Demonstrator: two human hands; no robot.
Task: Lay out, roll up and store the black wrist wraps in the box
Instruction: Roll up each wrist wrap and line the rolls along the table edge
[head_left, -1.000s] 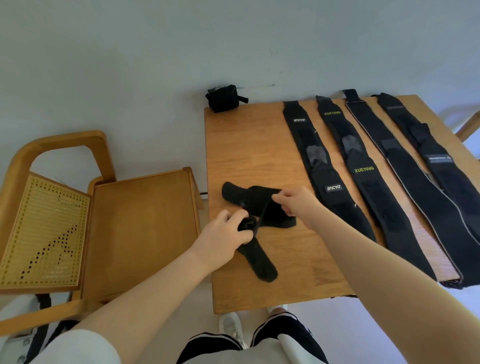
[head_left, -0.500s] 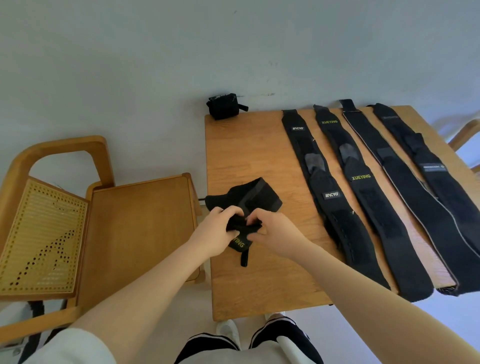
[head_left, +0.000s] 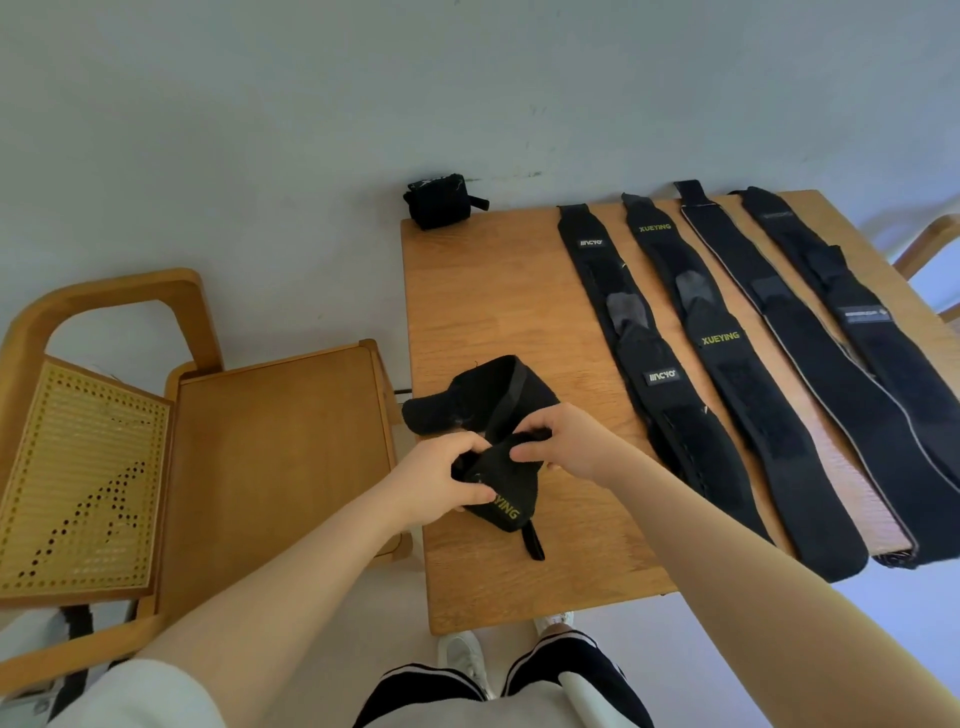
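Black stretchy fabric, a half-unrolled wrist wrap (head_left: 498, 415) with yellow lettering, sits at the left edge of the light wooden worktop (head_left: 488, 291), just left of the frame's centre. Both hands have it: the left hand (head_left: 436, 483) curls its fingers round the bunched lower part, and the right hand (head_left: 561, 441) pinches the upper fold with thumb and fingertips. Its long axis runs from upper left to lower right, one rounded end poking past the worktop's left edge, the other ending in a thin black loop that points down towards the near edge. Only the letters "YING" can be read beside the left hand.

Right of it, four long black wraps lie flat side by side, each slanting from upper centre down to the lower right. The first flat wrap (head_left: 660, 374) carries two white labels I cannot read with certainty; the second flat wrap (head_left: 727, 364) reads "XUEYING" twice in yellow; the third flat wrap (head_left: 810, 332) has a pale edge trim; the fourth flat wrap (head_left: 857, 312) bears a small grey label, illegible.

A rolled black wrap (head_left: 441, 200) sits at the worktop's far left corner. A wooden chair with a woven cane back (head_left: 270, 441) stands at the left.
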